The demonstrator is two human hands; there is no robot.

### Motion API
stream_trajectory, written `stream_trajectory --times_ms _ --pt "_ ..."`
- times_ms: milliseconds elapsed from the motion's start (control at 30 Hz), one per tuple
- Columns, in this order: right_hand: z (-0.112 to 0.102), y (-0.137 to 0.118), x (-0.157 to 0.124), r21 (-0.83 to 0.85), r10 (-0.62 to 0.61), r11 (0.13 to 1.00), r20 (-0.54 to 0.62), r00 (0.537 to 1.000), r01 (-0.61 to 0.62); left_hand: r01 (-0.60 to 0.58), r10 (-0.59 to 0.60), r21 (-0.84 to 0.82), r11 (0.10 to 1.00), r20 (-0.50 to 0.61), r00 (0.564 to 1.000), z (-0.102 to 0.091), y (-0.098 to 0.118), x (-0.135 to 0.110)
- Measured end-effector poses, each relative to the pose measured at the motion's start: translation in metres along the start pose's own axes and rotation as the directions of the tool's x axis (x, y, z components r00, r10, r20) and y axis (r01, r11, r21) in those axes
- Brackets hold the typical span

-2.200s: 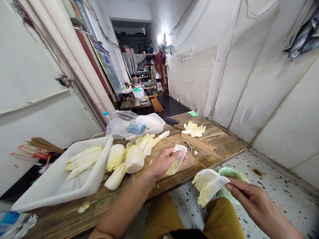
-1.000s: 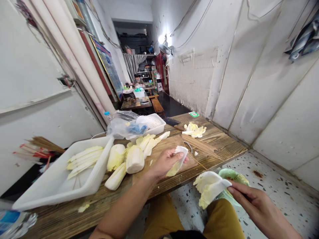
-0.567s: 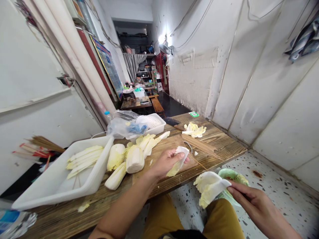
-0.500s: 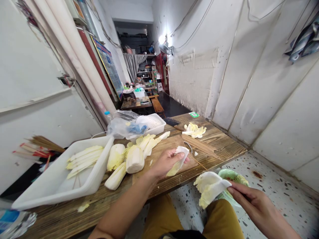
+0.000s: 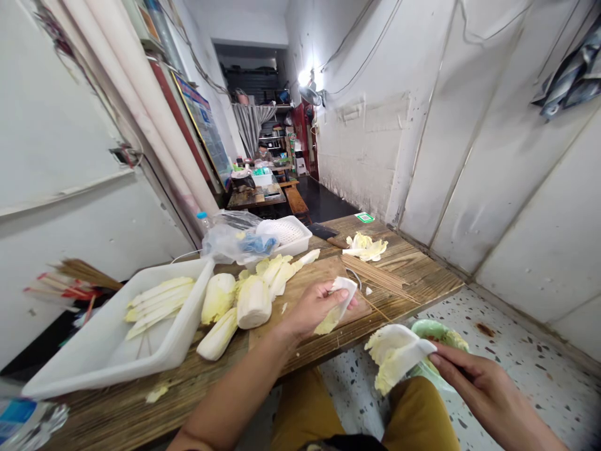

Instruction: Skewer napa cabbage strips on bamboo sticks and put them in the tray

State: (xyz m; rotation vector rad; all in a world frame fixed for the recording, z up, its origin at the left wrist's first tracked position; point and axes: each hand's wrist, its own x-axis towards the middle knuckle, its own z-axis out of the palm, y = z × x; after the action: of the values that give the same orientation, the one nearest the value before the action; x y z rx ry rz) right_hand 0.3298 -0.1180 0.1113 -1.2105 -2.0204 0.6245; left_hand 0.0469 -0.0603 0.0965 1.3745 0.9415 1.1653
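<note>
My left hand [image 5: 312, 308] is closed on a folded piece of napa cabbage leaf [image 5: 339, 299] above the wooden cutting board [image 5: 315, 275]. My right hand [image 5: 474, 387] pinches a larger cabbage leaf [image 5: 393, 357] out past the table's front edge, over a green bowl [image 5: 434, 329] on the floor. Cabbage wedges [image 5: 252, 300] lie on the table just left of my left hand. A white tray [image 5: 113, 341] at the left holds several cabbage strips [image 5: 157, 297].
A bundle of bamboo skewers [image 5: 378, 275], a cleaver [image 5: 328, 233] and leaf scraps [image 5: 366, 245] lie at the table's far right. A white basket [image 5: 288, 232] and plastic bag [image 5: 235, 241] sit behind the cabbage. Another person sits far down the corridor [image 5: 263, 153].
Almost nothing differs: both hands keep their hold on the leaves in the same places, and only the view shifts slightly.
</note>
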Motion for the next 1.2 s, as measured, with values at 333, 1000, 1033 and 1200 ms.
stream_trajectory --times_ms 333,1000,1033,1200 --pt "-0.001 0.005 -0.004 -0.012 0.023 1.000 0.000 1.000 -0.023 -0.086 0.089 0.229 0.970 -0.004 0.996 0.003 0.008 -0.003" --pt "-0.010 0.022 -0.006 0.033 0.035 0.999 0.157 0.987 -0.041 0.012 -0.023 0.082 0.997 0.143 0.989 0.001 0.003 -0.006" --pt "-0.011 0.021 -0.006 0.037 0.032 0.999 0.159 0.987 -0.039 0.014 -0.024 0.070 0.997 0.142 0.990 0.002 0.004 -0.006" --pt "-0.015 0.018 -0.004 0.066 0.044 0.996 0.190 0.981 -0.058 0.026 -0.025 -0.004 1.000 0.093 0.995 0.006 0.005 -0.009"
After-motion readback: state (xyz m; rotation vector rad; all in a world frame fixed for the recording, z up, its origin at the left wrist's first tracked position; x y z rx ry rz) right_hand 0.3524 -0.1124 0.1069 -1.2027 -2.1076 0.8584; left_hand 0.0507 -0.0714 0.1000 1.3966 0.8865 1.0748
